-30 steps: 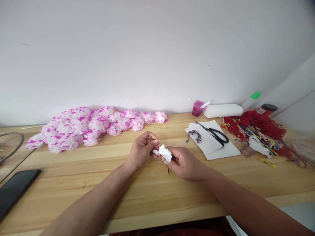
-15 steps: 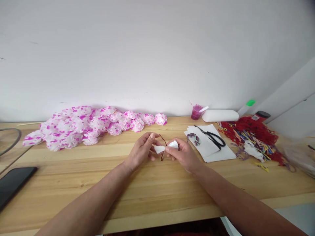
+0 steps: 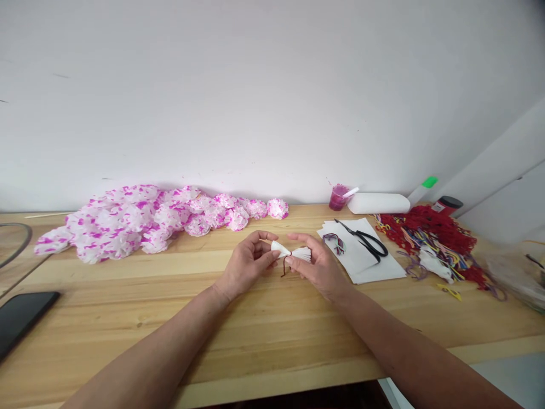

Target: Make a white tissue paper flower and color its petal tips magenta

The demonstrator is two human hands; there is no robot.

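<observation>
A small pleated white paper bundle is held above the middle of the table, fanned out at both ends and pinched in at its centre. Dark red yarn wraps around that centre, with loose ends hanging down. My left hand grips the bundle's left end between thumb and fingers. With thumb and fingers, my right hand holds the right part close to the yarn. Some of the fingers behind the paper are hidden.
Pink-spotted white paper flowers pile up at the back left. To the right, black scissors lie on white paper sheets, near a cup of purple liquid, a white roll and red yarn. A phone lies at left.
The yarn, earlier sticking out above and below the bundle, now loops around its middle with its ends hanging down. My left hand has closed on the bundle's left end.
</observation>
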